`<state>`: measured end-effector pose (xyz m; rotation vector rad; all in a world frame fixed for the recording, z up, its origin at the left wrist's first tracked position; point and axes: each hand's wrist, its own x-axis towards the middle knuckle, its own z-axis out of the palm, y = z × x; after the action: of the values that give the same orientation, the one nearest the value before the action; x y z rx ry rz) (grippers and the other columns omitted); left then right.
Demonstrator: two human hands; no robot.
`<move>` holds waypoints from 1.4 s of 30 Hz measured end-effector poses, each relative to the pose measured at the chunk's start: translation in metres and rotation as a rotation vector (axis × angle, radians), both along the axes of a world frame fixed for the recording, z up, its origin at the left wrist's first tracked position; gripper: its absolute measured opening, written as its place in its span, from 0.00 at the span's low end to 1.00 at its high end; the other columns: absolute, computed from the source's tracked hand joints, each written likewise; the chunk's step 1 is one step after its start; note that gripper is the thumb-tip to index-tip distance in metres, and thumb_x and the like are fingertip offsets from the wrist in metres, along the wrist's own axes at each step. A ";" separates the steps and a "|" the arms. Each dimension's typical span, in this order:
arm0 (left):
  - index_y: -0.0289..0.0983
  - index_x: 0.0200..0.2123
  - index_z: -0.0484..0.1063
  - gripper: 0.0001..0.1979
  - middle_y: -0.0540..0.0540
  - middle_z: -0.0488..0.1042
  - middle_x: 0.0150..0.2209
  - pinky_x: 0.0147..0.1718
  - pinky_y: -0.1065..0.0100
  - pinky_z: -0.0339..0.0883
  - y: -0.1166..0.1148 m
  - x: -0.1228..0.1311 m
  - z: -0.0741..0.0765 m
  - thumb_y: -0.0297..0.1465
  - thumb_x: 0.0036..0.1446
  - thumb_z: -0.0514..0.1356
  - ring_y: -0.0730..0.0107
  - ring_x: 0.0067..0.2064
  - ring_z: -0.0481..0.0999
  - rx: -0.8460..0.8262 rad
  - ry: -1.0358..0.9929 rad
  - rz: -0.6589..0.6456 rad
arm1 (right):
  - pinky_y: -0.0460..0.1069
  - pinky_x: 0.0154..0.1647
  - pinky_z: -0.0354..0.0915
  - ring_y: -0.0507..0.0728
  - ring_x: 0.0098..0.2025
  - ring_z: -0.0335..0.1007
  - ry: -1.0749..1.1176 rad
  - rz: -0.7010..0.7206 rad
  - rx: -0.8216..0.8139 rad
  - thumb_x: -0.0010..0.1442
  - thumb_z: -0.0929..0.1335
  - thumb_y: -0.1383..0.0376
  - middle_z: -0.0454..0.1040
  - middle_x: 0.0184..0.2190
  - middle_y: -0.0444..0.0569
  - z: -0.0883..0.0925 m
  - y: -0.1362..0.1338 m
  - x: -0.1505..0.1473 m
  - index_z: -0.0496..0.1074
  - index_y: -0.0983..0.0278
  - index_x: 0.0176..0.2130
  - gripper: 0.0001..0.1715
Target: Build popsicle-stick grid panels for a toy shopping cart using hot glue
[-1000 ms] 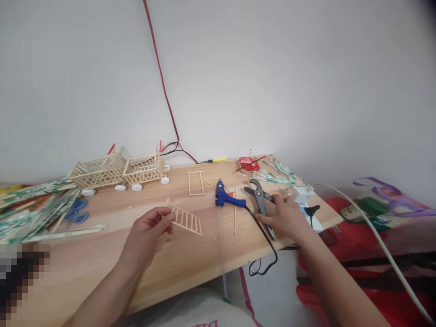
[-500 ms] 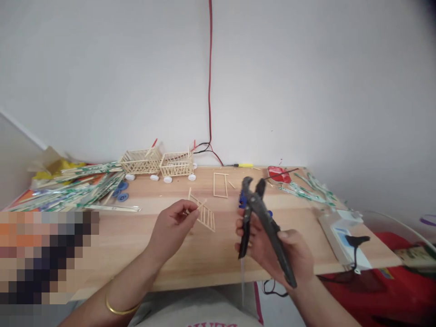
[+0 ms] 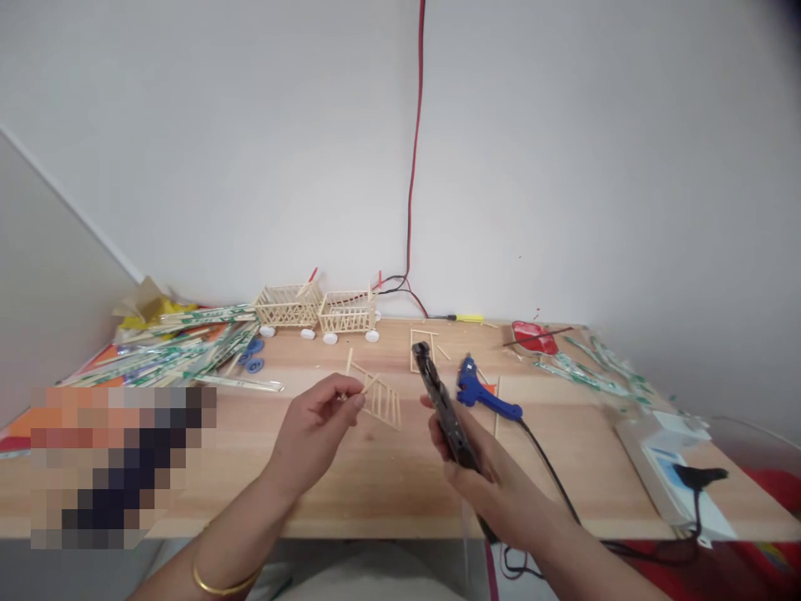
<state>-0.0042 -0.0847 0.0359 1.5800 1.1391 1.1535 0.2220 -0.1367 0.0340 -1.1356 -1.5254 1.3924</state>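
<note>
My left hand (image 3: 319,421) pinches a short wooden stick (image 3: 373,383) between thumb and fingertips; the stick's other end is hidden in the hand. Beside those fingertips lies a ladder-like frame of thin wooden sticks (image 3: 386,406). My right hand (image 3: 481,467) is wrapped around black pliers (image 3: 445,409), seen edge-on with the head pointing up and away from me. Past the pliers' head lies a rectangular stick frame (image 3: 422,333), partly covered. A blue glue gun (image 3: 476,392) rests on the table to the right of the pliers.
Two stick-built carts (image 3: 347,313) with white wheels stand near the wall. Wrapped stick bundles (image 3: 206,346) and blue wheels (image 3: 254,365) lie left. At the right are a red dish (image 3: 533,337), empty wrappers (image 3: 581,376) and a white box (image 3: 663,467). The glue gun's cord (image 3: 551,472) crosses the table's front edge.
The pliers have turned from spread handles to edge-on, and my right hand's grip has closed round them. The glue gun is now uncovered. The view has shifted left; my left hand still pinches the stick.
</note>
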 end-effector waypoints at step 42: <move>0.38 0.31 0.70 0.05 0.49 0.67 0.28 0.31 0.71 0.59 -0.006 -0.009 0.006 0.30 0.58 0.56 0.71 0.31 0.67 0.236 0.093 -0.062 | 0.47 0.30 0.54 0.56 0.31 0.68 -0.858 0.008 0.507 0.52 0.66 0.59 0.73 0.30 0.47 0.029 0.023 -0.016 0.66 0.62 0.39 0.14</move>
<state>-0.0136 -0.0905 0.0415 1.8526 1.0356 1.2190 0.2060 -0.1138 0.0635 -1.4576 -2.2886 0.4268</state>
